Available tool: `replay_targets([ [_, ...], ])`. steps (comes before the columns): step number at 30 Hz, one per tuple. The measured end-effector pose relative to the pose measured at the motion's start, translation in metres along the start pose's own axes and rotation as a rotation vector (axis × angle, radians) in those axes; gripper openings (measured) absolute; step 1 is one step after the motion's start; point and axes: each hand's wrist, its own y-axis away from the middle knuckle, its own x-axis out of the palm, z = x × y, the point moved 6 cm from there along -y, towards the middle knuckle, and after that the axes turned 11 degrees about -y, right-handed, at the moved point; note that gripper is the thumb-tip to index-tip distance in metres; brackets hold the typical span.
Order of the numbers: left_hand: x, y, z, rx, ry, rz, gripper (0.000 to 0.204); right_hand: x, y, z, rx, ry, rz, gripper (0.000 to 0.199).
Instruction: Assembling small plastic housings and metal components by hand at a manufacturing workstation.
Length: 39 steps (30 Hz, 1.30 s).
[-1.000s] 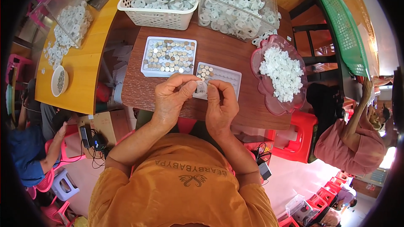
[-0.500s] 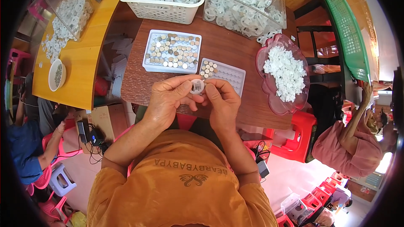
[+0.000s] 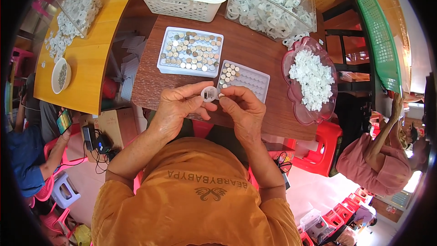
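A left hand [image 3: 180, 105] pinches a pale round disc [image 3: 209, 94] between thumb and fingers; just beside it, the right hand [image 3: 243, 109] pinches what looks like a small metal piece [image 3: 221, 95], too small to identify surely. A second ago the disc was steadied between both hands; now the left alone bears it, its dark-marked face turned up, which appears to free the right for the smaller piece. Just beyond the right fingertips, a shallow tray [image 3: 257, 82] rests on the brown bench [image 3: 148, 74]; beyond the left hand, a deeper white tray [image 3: 187, 71] carries coin-like pieces [image 3: 188, 51].
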Motion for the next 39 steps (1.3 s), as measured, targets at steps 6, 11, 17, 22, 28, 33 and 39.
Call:
replay_targets([
  [6, 0.0, 0.0, 0.002, 0.051, -0.036, -0.036, 0.034, 0.008, 0.002, 0.015, -0.28, 0.362, 0.083, 0.016],
  [11, 0.004, 0.0, 0.004, 0.004, -0.029, 0.027, 0.033, 0.024, 0.008, 0.034, -0.631, 0.7, 0.216, 0.024],
  [17, 0.006, -0.001, 0.01, -0.075, 0.036, 0.034, 0.03, 0.03, 0.011, 0.038, -0.732, 0.818, 0.253, 0.026],
  [22, 0.005, 0.0, 0.011, -0.092, 0.083, 0.07, 0.032, 0.033, 0.012, 0.041, -0.723, 0.907, 0.297, 0.025],
  [28, 0.008, 0.003, 0.014, -0.088, 0.092, 0.057, 0.032, 0.034, 0.014, 0.04, -0.723, 0.914, 0.268, 0.025],
  [33, 0.007, 0.007, 0.017, -0.069, 0.048, 0.03, 0.03, 0.047, 0.021, 0.041, -0.9, 1.049, 0.344, 0.026],
  [39, 0.007, 0.007, 0.016, 0.056, -0.086, 0.012, 0.029, 0.06, 0.029, 0.035, -1.031, 1.218, 0.487, 0.022],
])
